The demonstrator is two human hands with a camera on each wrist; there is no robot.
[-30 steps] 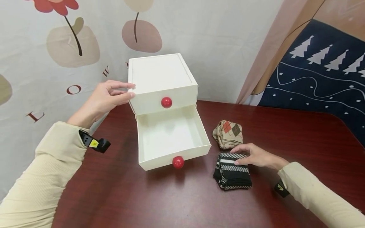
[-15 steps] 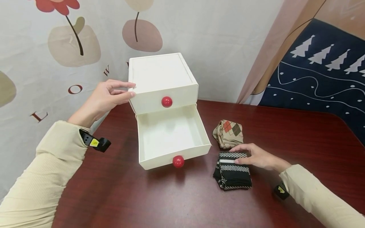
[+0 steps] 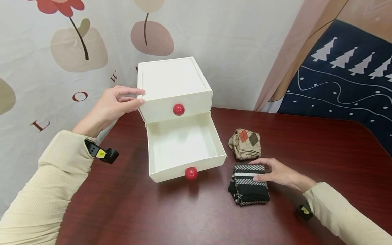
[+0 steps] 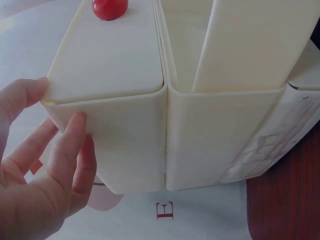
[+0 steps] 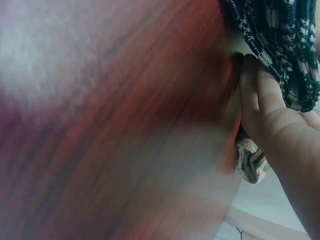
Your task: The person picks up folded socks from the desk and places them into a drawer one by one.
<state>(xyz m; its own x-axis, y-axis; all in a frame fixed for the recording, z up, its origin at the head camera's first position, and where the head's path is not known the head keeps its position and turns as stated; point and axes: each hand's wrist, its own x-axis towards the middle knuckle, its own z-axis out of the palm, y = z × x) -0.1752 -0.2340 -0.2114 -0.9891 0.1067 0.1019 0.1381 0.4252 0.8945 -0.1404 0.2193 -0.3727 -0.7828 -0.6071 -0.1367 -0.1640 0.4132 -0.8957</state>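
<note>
A white drawer unit (image 3: 171, 78) stands on the table, its lower drawer (image 3: 171, 174) pulled out with a bare inside. My left hand (image 3: 107, 106) touches the unit's upper left corner. In the left wrist view its fingertips (image 4: 77, 120) rest against the panel, the thumb at the front edge. To the right lies a folded pair of black-and-white patterned socks (image 3: 251, 192). My right hand (image 3: 280, 173) pinches their far right part, thumb on top. In the right wrist view the fingers (image 5: 270, 95) reach under the knit. Folded beige argyle socks (image 3: 245, 149) lie just behind.
Each drawer bears a round red knob, the upper one (image 3: 179, 109) on a closed front. All stands on a dark red wooden table (image 3: 190, 217). A pale printed cloth (image 3: 220, 41) hangs behind, with a navy tree-patterned cloth (image 3: 333, 98) at the back right.
My right hand has shifted slightly right and toward me, and the black-and-white socks have moved slightly with it. The left hand, drawer unit and beige socks stay as they were.
</note>
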